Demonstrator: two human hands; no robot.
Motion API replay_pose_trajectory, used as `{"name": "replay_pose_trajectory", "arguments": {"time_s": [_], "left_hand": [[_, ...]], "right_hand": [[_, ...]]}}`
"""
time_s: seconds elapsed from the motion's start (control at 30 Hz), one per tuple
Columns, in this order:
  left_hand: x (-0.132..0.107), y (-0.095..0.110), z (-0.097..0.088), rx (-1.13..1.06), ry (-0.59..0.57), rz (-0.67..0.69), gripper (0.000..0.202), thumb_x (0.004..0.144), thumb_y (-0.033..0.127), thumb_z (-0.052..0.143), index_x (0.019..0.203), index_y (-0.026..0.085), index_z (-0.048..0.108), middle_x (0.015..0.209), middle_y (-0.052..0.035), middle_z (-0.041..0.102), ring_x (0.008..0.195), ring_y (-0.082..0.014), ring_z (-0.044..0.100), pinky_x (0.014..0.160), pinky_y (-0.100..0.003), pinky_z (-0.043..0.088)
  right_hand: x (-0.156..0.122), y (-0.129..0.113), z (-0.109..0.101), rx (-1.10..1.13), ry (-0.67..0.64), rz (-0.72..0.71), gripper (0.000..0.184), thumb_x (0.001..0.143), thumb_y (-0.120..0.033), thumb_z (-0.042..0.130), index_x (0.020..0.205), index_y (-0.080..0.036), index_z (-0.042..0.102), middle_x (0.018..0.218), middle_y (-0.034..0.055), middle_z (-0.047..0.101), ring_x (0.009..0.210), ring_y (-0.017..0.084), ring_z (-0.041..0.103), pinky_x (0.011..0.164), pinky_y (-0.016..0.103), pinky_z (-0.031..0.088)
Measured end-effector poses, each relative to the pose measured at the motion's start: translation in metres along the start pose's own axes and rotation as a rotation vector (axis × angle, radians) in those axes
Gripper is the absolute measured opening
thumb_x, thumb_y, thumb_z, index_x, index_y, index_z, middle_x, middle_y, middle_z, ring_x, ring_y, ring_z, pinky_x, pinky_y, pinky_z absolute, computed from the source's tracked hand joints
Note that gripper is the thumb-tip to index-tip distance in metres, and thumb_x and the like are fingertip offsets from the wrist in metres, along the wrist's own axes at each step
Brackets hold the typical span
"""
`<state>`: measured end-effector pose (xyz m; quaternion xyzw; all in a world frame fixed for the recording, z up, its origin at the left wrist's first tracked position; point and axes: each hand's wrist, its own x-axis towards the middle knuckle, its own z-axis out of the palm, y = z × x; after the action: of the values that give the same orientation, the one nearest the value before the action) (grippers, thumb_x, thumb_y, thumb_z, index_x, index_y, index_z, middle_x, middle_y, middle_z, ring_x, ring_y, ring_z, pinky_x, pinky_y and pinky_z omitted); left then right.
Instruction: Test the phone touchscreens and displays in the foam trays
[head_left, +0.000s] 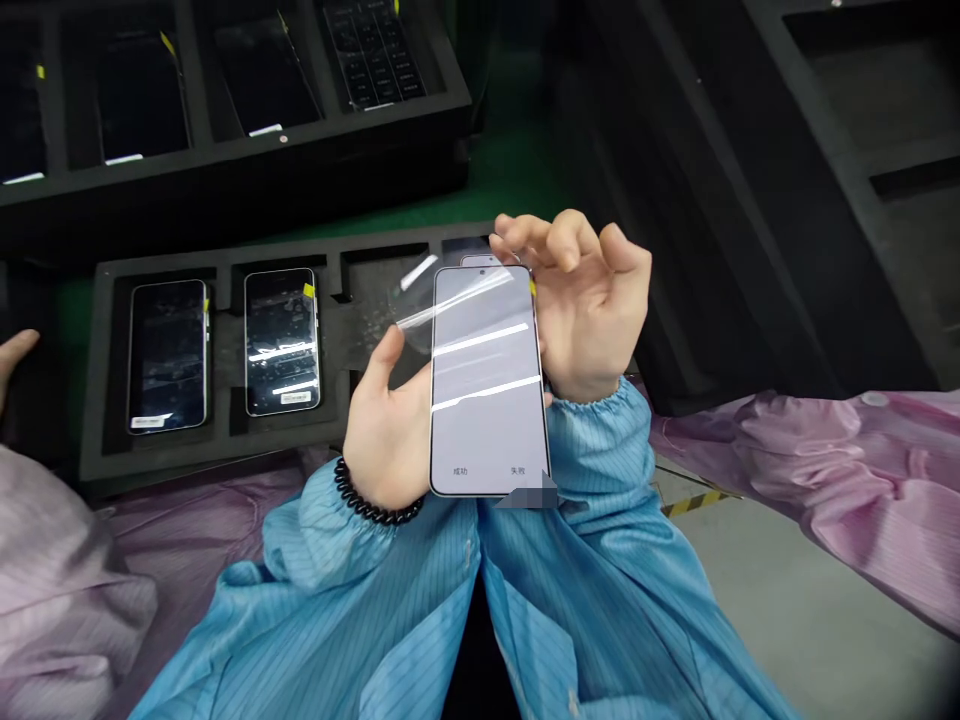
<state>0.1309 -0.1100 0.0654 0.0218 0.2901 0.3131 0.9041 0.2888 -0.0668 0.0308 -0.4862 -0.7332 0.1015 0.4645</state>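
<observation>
My left hand is wrapped under a smartphone, thumb out at the left and a fingertip showing at the right edge. The phone's screen is lit pale, with two short Chinese labels near the bottom. Beside its upper right edge, my right hand is raised, palm towards me, with bent fingers apart. A clear shiny film shows left of the phone's top; I cannot tell whether it is attached. Behind the held phone, the top of another phone peeks out, mostly hidden.
A black foam tray holds a dark phone and another dark phone, both with yellow tabs. A higher tray at the back left carries several phones. Large black foam trays stand right. Another person's hand is at far left.
</observation>
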Motion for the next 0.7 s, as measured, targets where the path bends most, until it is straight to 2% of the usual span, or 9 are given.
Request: {"name": "replay_pose_trajectory", "arguments": {"time_s": [0.1,0.17,0.23,0.3,0.37,0.43,0.57,0.63,0.7], "left_hand": [[0.007,0.005,-0.009,0.036,-0.002,0.038,0.081,0.099,0.067,0.009,0.151,0.017,0.045,0.137,-0.013,0.065,0.142,-0.0349,0.05,0.118,-0.056,0.04],[0.007,0.014,-0.017,0.085,0.022,0.064,0.077,0.1,0.064,0.013,0.149,0.016,0.048,0.133,-0.014,0.067,0.137,-0.0346,0.055,0.115,-0.054,0.044],[0.002,0.026,-0.026,0.159,0.057,0.128,0.069,0.101,0.06,0.021,0.145,0.017,0.052,0.128,-0.0135,0.07,0.13,-0.0336,0.06,0.112,-0.052,0.048],[-0.002,0.039,-0.035,0.253,0.085,0.231,0.061,0.099,0.057,0.032,0.141,0.02,0.056,0.123,-0.012,0.071,0.125,-0.0326,0.064,0.109,-0.05,0.05],[-0.002,0.05,-0.042,0.345,0.123,0.346,0.054,0.097,0.054,0.042,0.137,0.022,0.059,0.12,-0.0105,0.072,0.124,-0.0319,0.065,0.107,-0.048,0.052],[0.005,0.055,-0.046,0.423,0.175,0.449,0.049,0.096,0.048,0.045,0.134,0.021,0.061,0.12,-0.0091,0.073,0.128,-0.0323,0.062,0.108,-0.047,0.052],[0.025,0.052,-0.048,0.561,0.258,0.591,0.046,0.096,0.04,0.045,0.134,0.018,0.062,0.138,-0.006,0.066,0.149,-0.036,0.041,0.121,-0.048,0.041],[0.026,0.047,-0.051,0.619,0.29,0.662,0.047,0.099,0.037,0.043,0.14,0.021,0.059,0.155,-0.0009,0.052,0.158,-0.0331,0.021,0.129,-0.047,0.028],[0.014,0.043,-0.057,0.735,0.367,0.824,0.049,0.101,0.03,0.041,0.15,0.032,0.048,0.168,0.0082,0.031,0.161,-0.0274,-0.001,0.132,-0.047,0.016]], "right_hand": [[-0.002,0.011,-0.008,0.37,0.163,0.159,0.035,0.107,-0.042,0.021,0.094,-0.026,0.05,0.121,0.0063,0.071,0.122,0.023,0.067,0.099,0.048,0.058],[-0.009,0.014,-0.02,0.493,0.239,0.218,0.036,0.105,-0.045,0.018,0.088,-0.027,0.044,0.12,0.0071,0.07,0.121,0.024,0.067,0.1,0.051,0.057],[-0.022,0.013,-0.033,0.534,0.311,0.269,0.032,0.101,-0.044,0.023,0.083,-0.027,0.042,0.111,0.0074,0.071,0.116,0.026,0.068,0.1,0.053,0.055],[-0.038,0.011,-0.043,0.542,0.386,0.321,0.029,0.098,-0.041,0.029,0.08,-0.027,0.047,0.097,0.0068,0.071,0.106,0.028,0.07,0.097,0.052,0.055],[-0.055,0.009,-0.047,0.513,0.397,0.342,0.027,0.096,-0.039,0.037,0.08,-0.027,0.054,0.087,0.0056,0.071,0.097,0.028,0.07,0.094,0.05,0.055],[-0.07,0.008,-0.045,0.485,0.34,0.359,0.025,0.095,-0.038,0.042,0.082,-0.026,0.061,0.085,0.0048,0.073,0.094,0.028,0.069,0.091,0.048,0.055],[-0.086,0.006,-0.035,0.433,0.132,0.363,0.023,0.097,-0.033,0.046,0.093,-0.026,0.067,0.094,0.0048,0.076,0.102,0.027,0.068,0.092,0.047,0.054],[-0.089,0.005,-0.033,0.371,0.055,0.329,0.024,0.098,-0.031,0.045,0.099,-0.026,0.068,0.1,0.0052,0.076,0.106,0.028,0.068,0.094,0.048,0.054],[-0.092,0.005,-0.033,0.272,0.002,0.277,0.025,0.098,-0.029,0.045,0.104,-0.027,0.069,0.107,0.0059,0.076,0.108,0.029,0.068,0.095,0.05,0.054]]}}
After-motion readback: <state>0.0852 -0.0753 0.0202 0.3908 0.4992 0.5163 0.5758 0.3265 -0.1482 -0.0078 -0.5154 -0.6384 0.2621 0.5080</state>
